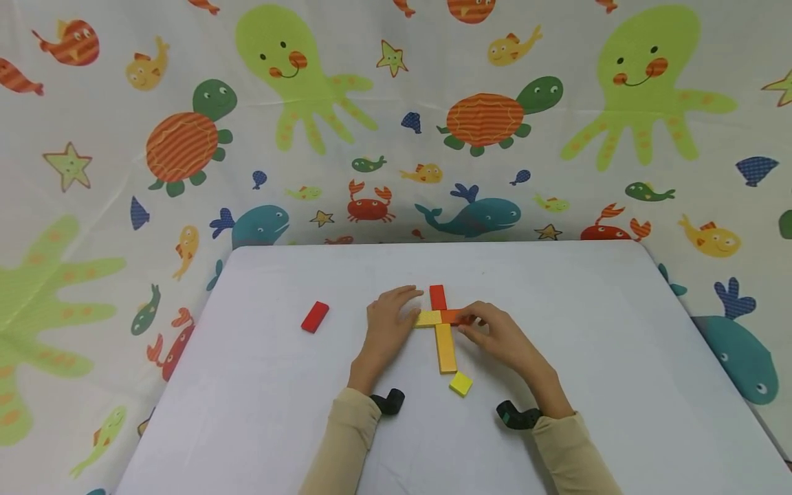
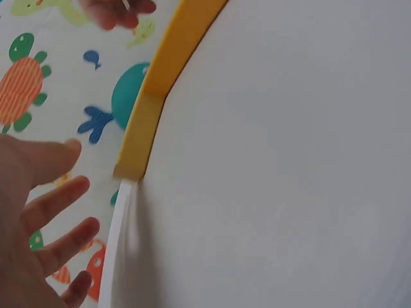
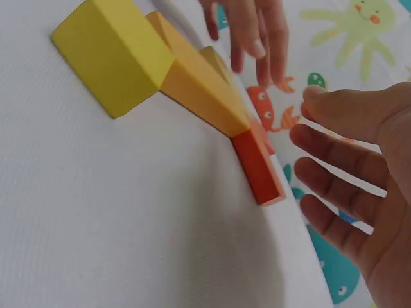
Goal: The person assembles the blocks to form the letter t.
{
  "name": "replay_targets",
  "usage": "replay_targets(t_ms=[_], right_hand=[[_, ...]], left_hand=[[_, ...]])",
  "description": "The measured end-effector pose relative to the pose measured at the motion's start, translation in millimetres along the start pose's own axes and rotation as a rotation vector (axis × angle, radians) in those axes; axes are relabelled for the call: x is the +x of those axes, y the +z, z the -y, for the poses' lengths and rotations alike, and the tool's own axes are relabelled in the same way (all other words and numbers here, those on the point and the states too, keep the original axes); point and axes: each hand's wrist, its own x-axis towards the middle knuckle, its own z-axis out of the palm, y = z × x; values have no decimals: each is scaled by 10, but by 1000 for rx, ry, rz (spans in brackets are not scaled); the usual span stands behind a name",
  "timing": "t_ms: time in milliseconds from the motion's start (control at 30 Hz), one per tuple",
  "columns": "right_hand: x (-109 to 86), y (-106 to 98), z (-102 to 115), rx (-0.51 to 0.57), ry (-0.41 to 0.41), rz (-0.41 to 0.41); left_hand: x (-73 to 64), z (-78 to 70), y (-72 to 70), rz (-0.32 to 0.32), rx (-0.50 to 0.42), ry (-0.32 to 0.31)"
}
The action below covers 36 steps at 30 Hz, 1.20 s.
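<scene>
Small wooden blocks lie in a cross in the head view. A red block is at its top, a pale yellow block on the left, an orange block on the right and a longer amber block at the bottom. My left hand hovers by the pale yellow block's outer end, its fingers spread and holding nothing in the left wrist view. Over the outer end of the orange block is my right hand; the right wrist view shows its fingers loose, with nothing between them.
A square yellow block lies just below the amber block's lower end. Off to the left, a loose red block rests on the white table. A curtain printed with sea animals hangs behind the table's far edge.
</scene>
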Motion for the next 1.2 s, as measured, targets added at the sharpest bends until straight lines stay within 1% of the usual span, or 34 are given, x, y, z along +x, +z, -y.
replay_targets(t_ms=[100,167,267,400,500,567,767,900,1033,1200], right_hand=[[18,37,-40,-26,-32,-51],[35,63,-68,-46,-42,-69],[64,107,-116,-106,-38,-63],[117,174,-155,-174,-28,-24],[155,209,-158,-204,-39,-13],[177,221,-155,-225,-44,-10],[215,215,-147,-282,-16,17],[221,213,-150,-308,-12,29],[221,215,-141,-305,-15,24],[231,230,-137,-297,-11,20]], left_hand=[[6,107,-132,-98,79,-39],[-5,181,-245,-142,127,-78],[-32,293,-423,-180,186,-138],[-78,420,-648,-198,227,-225],[-113,499,-769,-186,234,-284],[-136,538,-824,-172,230,-315],[-194,626,-914,-124,206,-398],[-233,679,-963,-75,199,-454],[-280,696,-1016,-23,203,-484],[-353,698,-1125,52,251,-507]])
